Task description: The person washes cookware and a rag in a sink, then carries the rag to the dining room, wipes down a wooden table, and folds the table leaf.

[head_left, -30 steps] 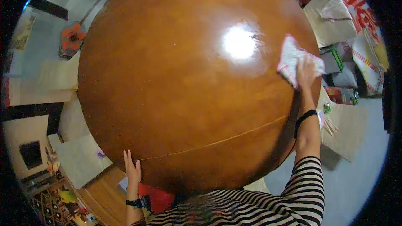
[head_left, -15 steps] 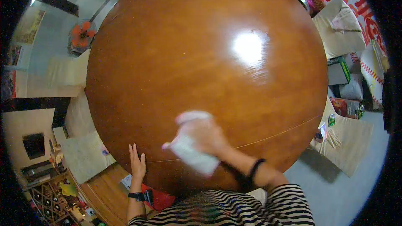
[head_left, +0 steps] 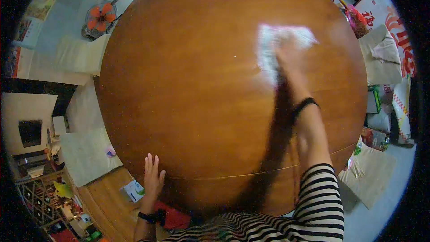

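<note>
A large round brown wooden table [head_left: 192, 94] fills the middle of the head view. Far out on its right side, my right hand [head_left: 289, 49] presses a white cloth [head_left: 268, 60] with pinkish edges onto the tabletop. Motion blurs the hand and cloth, so the fingers show only in part. My left hand [head_left: 153, 177] rests on the table's near left edge, fingers stretched out, holding nothing. A tiny white speck [head_left: 235, 56] lies on the wood left of the cloth.
Cream-covered chairs stand around the table, one at the left [head_left: 89, 157] and one at the right [head_left: 369, 170] with small items on it. A fan [head_left: 101, 17] with orange blades is at the upper left. A rack [head_left: 38, 201] stands at the lower left.
My right hand has carried the cloth from the near middle of the table out to the far right, with the arm now stretched. My left hand stays at the near left edge.
</note>
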The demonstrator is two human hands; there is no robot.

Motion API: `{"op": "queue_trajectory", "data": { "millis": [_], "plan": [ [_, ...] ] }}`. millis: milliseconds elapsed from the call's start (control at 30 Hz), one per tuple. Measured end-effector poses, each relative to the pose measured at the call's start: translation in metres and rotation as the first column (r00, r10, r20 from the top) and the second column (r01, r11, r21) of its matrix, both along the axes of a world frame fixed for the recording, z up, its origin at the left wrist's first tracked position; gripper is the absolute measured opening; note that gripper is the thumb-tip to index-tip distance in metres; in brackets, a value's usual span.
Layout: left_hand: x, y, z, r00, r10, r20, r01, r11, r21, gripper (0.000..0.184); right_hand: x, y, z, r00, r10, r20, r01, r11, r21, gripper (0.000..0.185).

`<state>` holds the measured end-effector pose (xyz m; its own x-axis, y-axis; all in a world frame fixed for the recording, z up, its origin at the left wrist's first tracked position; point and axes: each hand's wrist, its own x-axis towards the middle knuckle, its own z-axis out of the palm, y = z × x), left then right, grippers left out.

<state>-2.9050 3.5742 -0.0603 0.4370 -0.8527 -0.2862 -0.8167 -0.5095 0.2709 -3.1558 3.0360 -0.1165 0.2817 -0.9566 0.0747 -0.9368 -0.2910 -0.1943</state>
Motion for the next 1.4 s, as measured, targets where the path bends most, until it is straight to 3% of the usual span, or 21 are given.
{"op": "queue_trajectory", "data": {
  "millis": [33, 100, 133, 200, 267, 333, 400, 433, 567, 600, 633, 667, 700, 867, 1033, 1100, 1133, 1200, 1233, 1300, 1400],
  "plan": [
    [0.002, 0.001, -0.001, 1.0, -0.001, 0.006, 0.001, 1.0, 0.003, 0.058, 0.049, 0.0, -0.049, 0.986, 0.155, 0.068, -0.14, 0.971, -0.191, 0.064],
    [0.003, 0.001, -0.002, 1.0, -0.001, 0.019, 0.001, 1.0, 0.001, 0.058, 0.133, 0.075, -0.009, 0.915, 0.4, 0.047, -0.402, 0.915, 0.039, 0.063],
    [0.002, 0.001, -0.001, 1.0, -0.004, 0.012, 0.004, 1.0, -0.006, 0.058, 0.172, 0.121, -0.018, 0.904, 0.37, 0.213, -0.4, 0.908, 0.123, 0.06],
    [0.004, 0.002, 0.001, 1.0, -0.014, -0.002, 0.014, 1.0, -0.024, 0.057, 0.21, 0.234, -0.057, 0.749, 0.64, 0.17, -0.66, 0.742, 0.119, 0.059],
    [0.009, 0.007, -0.002, 0.999, -0.031, -0.018, 0.03, 0.999, -0.043, 0.057, 0.162, 0.306, -0.008, 0.483, 0.841, 0.246, -0.853, 0.515, -0.086, 0.049],
    [0.011, 0.012, -0.003, 0.999, -0.033, 0.001, 0.033, 0.999, -0.019, 0.057, 0.096, 0.331, -0.007, 0.42, 0.787, 0.452, -0.876, 0.482, -0.025, 0.052],
    [0.008, 0.016, -0.004, 0.999, -0.017, 0.051, 0.014, 0.998, 0.054, 0.058, 0.011, 0.309, -0.002, 0.643, 0.567, 0.514, -0.747, 0.613, 0.258, 0.056],
    [0.009, 0.024, -0.011, 0.997, -0.021, 0.073, 0.019, 0.999, 0.03, 0.059, -0.034, 0.301, -0.009, 0.818, 0.538, 0.201, -0.572, 0.799, 0.188, 0.061],
    [0.017, 0.031, -0.015, 0.995, -0.002, 0.1, -0.007, 0.996, 0.092, 0.061, -0.137, 0.191, 0.066, 0.946, 0.209, 0.247, -0.127, 0.942, -0.311, 0.053],
    [0.019, 0.032, -0.017, 0.994, 0.017, 0.109, -0.026, 0.997, 0.077, 0.061, -0.251, 0.167, -0.029, 0.912, -0.167, 0.375, 0.146, 0.986, 0.085, 0.049],
    [0.021, 0.033, -0.018, 0.992, 0.043, 0.121, -0.051, 0.997, 0.065, 0.061, -0.267, 0.153, -0.024, 0.984, -0.17, 0.06, 0.176, 0.979, -0.099, 0.047],
    [0.024, 0.038, -0.018, 0.987, 0.076, 0.14, -0.084, 0.995, 0.055, 0.062, -0.291, 0.13, -0.044, 0.89, -0.33, -0.315, 0.296, 0.943, -0.152, 0.051],
    [0.029, 0.046, -0.02, 0.982, 0.11, 0.155, -0.119, 0.992, 0.052, 0.061, -0.29, 0.118, -0.056, 0.842, -0.394, -0.37, 0.352, 0.919, -0.177, 0.052],
    [0.069, 0.1, -0.028, 0.96, 0.224, 0.167, -0.215, 0.974, -0.069, 0.058, -0.137, 0.141, -0.074, 0.979, -0.03, 0.204, 0.061, 0.987, -0.145, 0.058],
    [0.09, 0.121, -0.027, 0.979, 0.191, 0.072, -0.183, 0.978, -0.099, 0.055, 0.112, 0.242, -0.031, 0.9, 0.424, 0.098, -0.409, 0.901, -0.142, 0.063],
    [0.098, 0.13, -0.033, 0.985, 0.173, 0.001, -0.169, 0.964, -0.207, 0.05, 0.201, 0.305, 0.012, 0.856, 0.48, 0.19, -0.503, 0.859, 0.094, 0.055],
    [0.101, 0.135, -0.035, 0.987, 0.155, -0.033, -0.158, 0.952, -0.263, 0.048, 0.232, 0.33, -0.021, 0.801, 0.598, 0.043, -0.593, 0.801, -0.087, 0.052],
    [0.104, 0.147, -0.037, 0.972, 0.193, -0.136, -0.229, 0.91, -0.346, 0.043, 0.287, 0.398, -0.038, 0.7, 0.662, 0.27, -0.668, 0.74, -0.083, 0.053],
    [0.105, 0.15, -0.037, 0.961, 0.203, -0.189, -0.263, 0.885, -0.385, 0.041, 0.305, 0.432, -0.014, 0.704, 0.64, 0.308, -0.704, 0.687, 0.181, 0.055],
    [0.106, 0.162, -0.037, 0.912, 0.303, -0.277, -0.394, 0.837, -0.381, 0.04, 0.314, 0.506, -0.023, 0.577, 0.753, 0.317, -0.781, 0.622, -0.057, 0.057],
    [0.106, 0.184, -0.044, 0.887, 0.341, -0.31, -0.44, 0.827, -0.349, 0.039, 0.281, 0.555, 0.014, 0.481, 0.828, 0.287, -0.869, 0.493, 0.033, 0.055]
  ]
}}
